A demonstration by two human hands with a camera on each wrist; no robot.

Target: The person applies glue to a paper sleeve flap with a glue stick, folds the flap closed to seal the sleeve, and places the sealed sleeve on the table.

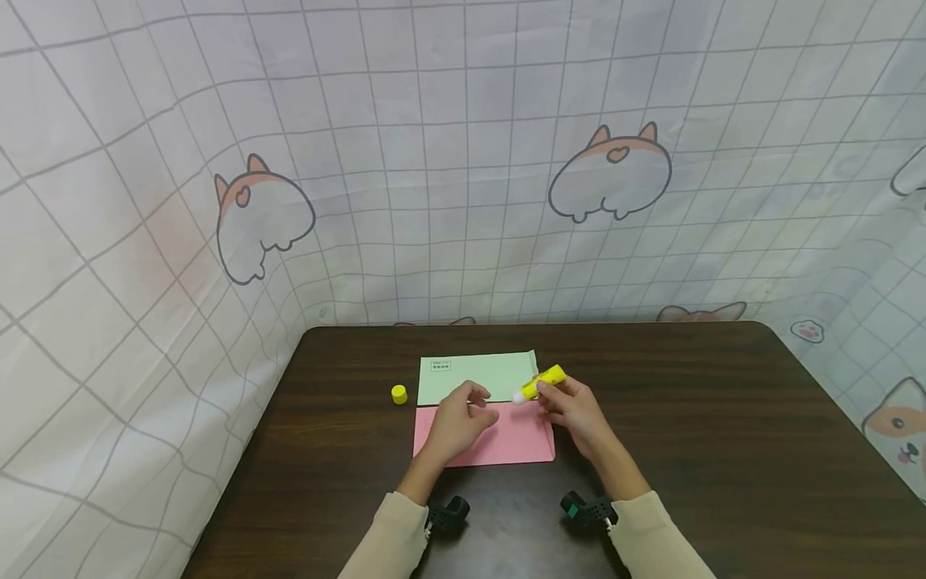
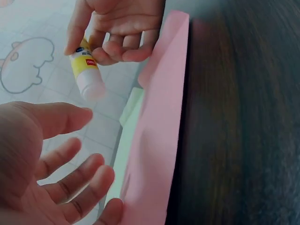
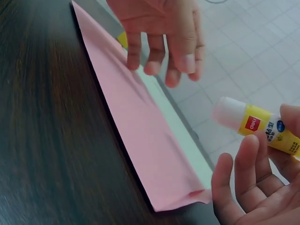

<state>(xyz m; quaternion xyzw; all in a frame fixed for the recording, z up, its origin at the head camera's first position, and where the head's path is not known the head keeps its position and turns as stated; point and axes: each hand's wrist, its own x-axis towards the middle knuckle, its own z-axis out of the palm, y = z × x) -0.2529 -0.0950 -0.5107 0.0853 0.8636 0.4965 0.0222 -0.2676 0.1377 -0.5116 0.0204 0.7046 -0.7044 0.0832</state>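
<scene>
My right hand (image 1: 579, 414) pinches an uncapped yellow glue stick (image 1: 546, 383), its white end pointing left toward my other hand. In the right wrist view the glue stick (image 3: 267, 125) shows a red label patch. My left hand (image 1: 459, 422) holds nothing; its relaxed fingers hover over the pink envelope (image 1: 514, 442). Directly beyond the pink one lies a light green envelope (image 1: 473, 378) with a small printed box. Both envelopes have a flap edge at their right end. To their left stands the yellow cap (image 1: 399, 394).
Everything lies on a dark wood-grain table (image 1: 325, 466). A white grid-patterned curtain (image 1: 463, 201) with cartoon animals hangs behind the table and along its sides. Black camera straps (image 1: 448, 513) sit on both wrists, below the pale sleeves.
</scene>
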